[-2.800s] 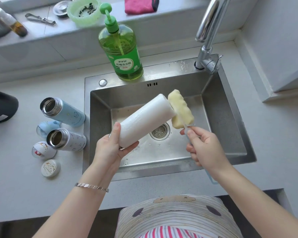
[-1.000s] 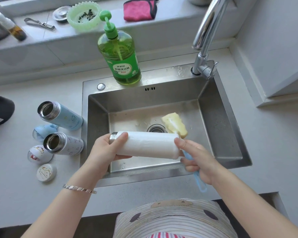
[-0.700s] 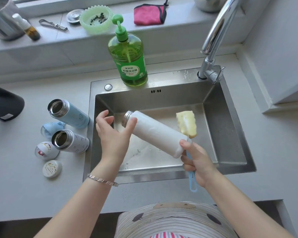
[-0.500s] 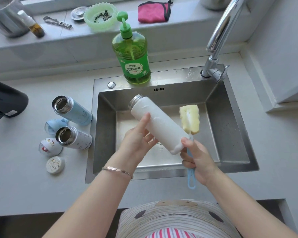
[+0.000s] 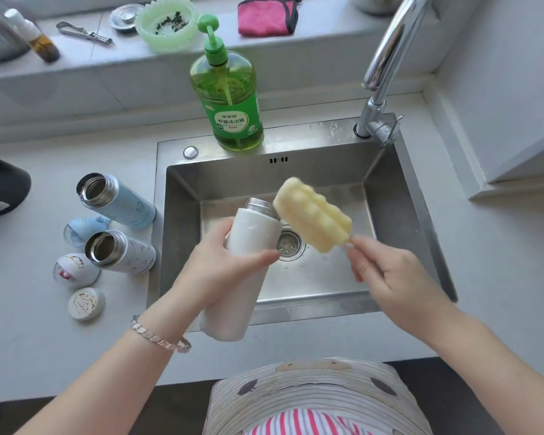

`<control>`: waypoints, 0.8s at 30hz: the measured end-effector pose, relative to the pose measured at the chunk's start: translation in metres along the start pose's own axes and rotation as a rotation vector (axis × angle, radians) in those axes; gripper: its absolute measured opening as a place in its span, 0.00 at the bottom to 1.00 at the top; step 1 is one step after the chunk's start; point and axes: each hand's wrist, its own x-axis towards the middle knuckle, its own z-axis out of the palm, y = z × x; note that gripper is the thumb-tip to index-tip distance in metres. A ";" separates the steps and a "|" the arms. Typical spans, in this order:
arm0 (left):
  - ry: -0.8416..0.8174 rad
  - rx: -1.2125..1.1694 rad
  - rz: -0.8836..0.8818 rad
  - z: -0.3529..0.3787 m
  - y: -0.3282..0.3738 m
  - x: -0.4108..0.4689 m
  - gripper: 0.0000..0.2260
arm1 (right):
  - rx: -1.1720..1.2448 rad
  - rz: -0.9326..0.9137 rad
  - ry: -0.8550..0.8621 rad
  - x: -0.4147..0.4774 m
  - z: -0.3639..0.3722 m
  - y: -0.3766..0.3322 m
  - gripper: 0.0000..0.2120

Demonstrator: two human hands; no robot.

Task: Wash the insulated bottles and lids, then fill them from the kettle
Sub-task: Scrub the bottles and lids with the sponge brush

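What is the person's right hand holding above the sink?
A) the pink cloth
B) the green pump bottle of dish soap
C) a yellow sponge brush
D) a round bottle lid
C: the right hand grips the yellow sponge brush by its handle, foam head beside the mouth of the white insulated bottle.

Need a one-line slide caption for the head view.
Left hand holds white bottle over sink; right hand holds sponge brush beside its mouth.
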 end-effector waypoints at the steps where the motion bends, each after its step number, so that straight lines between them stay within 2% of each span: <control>1: -0.021 0.019 0.001 0.000 0.002 -0.003 0.22 | -0.029 -0.035 -0.002 0.001 0.005 -0.001 0.09; 5: -0.092 0.231 0.084 0.009 0.011 -0.014 0.23 | -0.029 -0.100 0.015 0.009 0.023 -0.007 0.14; 10: 0.014 0.253 0.100 -0.003 0.016 -0.017 0.23 | -0.190 -0.129 0.095 0.002 0.019 0.002 0.14; 13: -0.012 0.295 0.110 0.001 0.016 -0.022 0.25 | -0.231 -0.136 0.121 0.000 0.018 -0.001 0.13; 15: -0.007 0.370 0.142 0.003 0.016 -0.023 0.26 | -0.258 -0.139 0.131 -0.001 0.015 -0.004 0.12; 18: 0.085 0.462 0.182 -0.003 0.016 -0.018 0.26 | -0.273 -0.124 0.090 -0.006 0.011 -0.005 0.14; 24: 0.097 0.734 0.318 0.005 0.015 -0.017 0.34 | -0.293 -0.082 0.093 0.000 0.004 -0.016 0.12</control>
